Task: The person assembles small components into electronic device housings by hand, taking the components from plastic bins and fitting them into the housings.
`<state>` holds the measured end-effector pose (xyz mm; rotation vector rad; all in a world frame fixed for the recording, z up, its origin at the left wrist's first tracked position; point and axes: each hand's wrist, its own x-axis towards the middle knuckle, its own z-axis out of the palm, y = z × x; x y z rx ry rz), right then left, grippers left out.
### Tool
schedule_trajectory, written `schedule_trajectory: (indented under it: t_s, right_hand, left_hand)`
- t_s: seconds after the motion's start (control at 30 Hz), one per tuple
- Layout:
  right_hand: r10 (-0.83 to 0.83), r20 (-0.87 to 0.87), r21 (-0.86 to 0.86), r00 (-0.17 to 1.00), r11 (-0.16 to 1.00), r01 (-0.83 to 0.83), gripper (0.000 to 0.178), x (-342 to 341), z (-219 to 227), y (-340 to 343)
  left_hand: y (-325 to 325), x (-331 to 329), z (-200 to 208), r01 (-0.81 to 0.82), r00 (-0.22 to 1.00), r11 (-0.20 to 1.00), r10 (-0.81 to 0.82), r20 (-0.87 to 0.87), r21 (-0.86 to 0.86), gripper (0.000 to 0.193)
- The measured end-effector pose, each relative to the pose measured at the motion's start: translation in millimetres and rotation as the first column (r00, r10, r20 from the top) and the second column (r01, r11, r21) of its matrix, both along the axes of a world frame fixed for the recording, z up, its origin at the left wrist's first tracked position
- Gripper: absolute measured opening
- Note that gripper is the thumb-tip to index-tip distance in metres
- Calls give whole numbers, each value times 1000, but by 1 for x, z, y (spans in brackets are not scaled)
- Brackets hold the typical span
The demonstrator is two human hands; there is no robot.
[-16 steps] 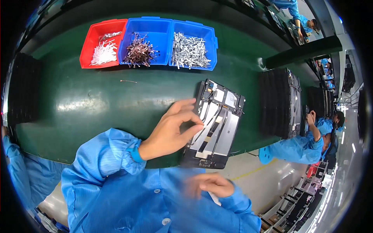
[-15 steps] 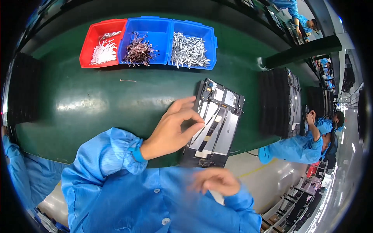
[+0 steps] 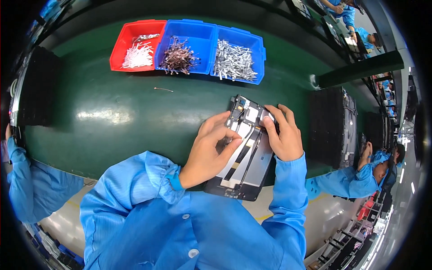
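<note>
Both hands rest on the open panel [image 3: 245, 148], which lies on the green table [image 3: 112, 121] just in front of the person. The left hand [image 3: 209, 150] pinches its fingertips together over a flat ribbon cable near the panel's upper left; whether anything is held between them I cannot tell. The right hand [image 3: 281, 135] presses flat on the upper right, fingers spread, steadying it. This looks like seating a cable or small part; next calls for a careful, exact press. Beyond the hands stand a red bin [image 3: 135, 45] and two blue bins [image 3: 211, 47] of small parts.
</note>
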<state>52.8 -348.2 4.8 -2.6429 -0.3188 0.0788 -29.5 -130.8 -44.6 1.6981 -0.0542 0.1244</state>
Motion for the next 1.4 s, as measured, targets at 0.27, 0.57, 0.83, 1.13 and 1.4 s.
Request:
schedule_trajectory:
  t_s: [0.27, 0.57, 0.83, 1.13, 1.4]
  right_hand:
    - [89, -75, -46, 993, 995, -92, 36, -18, -1, 51]
    - [179, 107, -123, 978, 978, -166, 43, -6, 5, 68]
    - [423, 147, 478, 894, 761, -439, 44, -55, 24, 99]
    - [391, 185, 559, 902, 713, -424, 19, -55, 8, 111]
    - [399, 188, 541, 897, 721, -434, 15, -48, -3, 116]
  left_hand:
    - [35, -42, 2, -68, 998, 998, 68, -1, 7, 10]
    - [68, -53, 0, -127, 992, 992, 127, -9, -9, 12]
    - [89, -27, 17, -81, 982, 994, 66, 180, 76, 15]
    - [92, -30, 18, -113, 967, 983, 76, 243, 143, 17]
    - [108, -29, 21, -64, 991, 963, 31, 129, 261, 29]
